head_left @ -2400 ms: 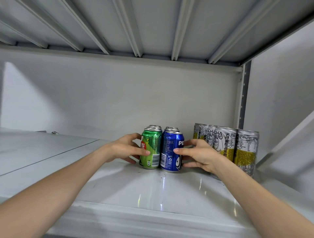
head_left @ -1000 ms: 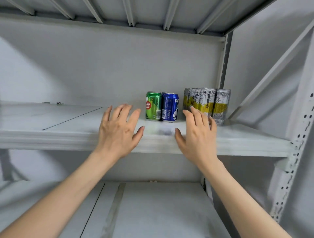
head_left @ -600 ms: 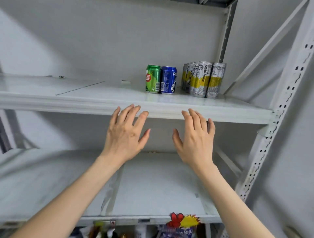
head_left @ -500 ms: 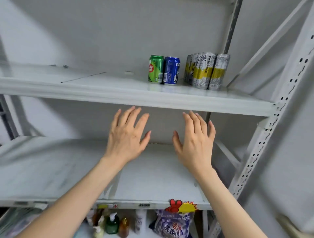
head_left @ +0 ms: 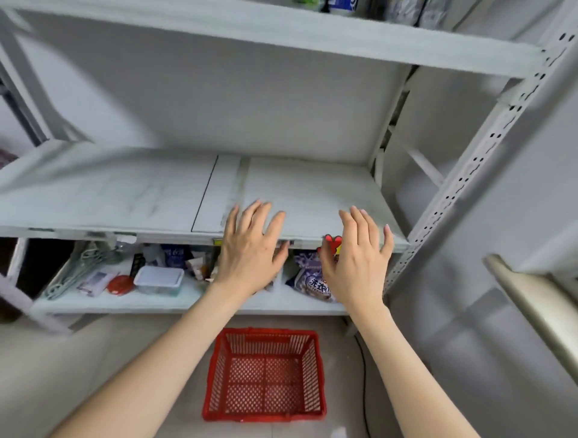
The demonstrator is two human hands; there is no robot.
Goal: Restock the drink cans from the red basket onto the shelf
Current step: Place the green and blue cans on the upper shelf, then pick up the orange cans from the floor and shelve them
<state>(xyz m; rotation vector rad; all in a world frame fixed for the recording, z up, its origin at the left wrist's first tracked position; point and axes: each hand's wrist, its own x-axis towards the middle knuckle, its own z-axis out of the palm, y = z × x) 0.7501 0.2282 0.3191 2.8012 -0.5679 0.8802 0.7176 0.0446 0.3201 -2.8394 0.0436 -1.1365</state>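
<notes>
The red basket [head_left: 264,375] stands on the floor below the shelving, and I see no cans inside it. My left hand [head_left: 250,250] and my right hand [head_left: 359,259] hover side by side in front of the middle shelf [head_left: 125,193], fingers straight and spread, holding nothing. The top shelf [head_left: 281,40] crosses the upper edge of the view. Only the bottoms of the drink cans [head_left: 341,3] show above it, cut off by the frame.
The lowest shelf holds a clear plastic box [head_left: 159,280], a red lid [head_left: 120,284], pale green hangers [head_left: 81,265] and a printed bag [head_left: 312,278]. A perforated upright [head_left: 469,175] stands at the right, and a metal rail [head_left: 538,306] juts in further right.
My view has tilted down from the cans on the top shelf to the floor, bringing the red basket into sight. Both hands let go of the cans and dropped, open.
</notes>
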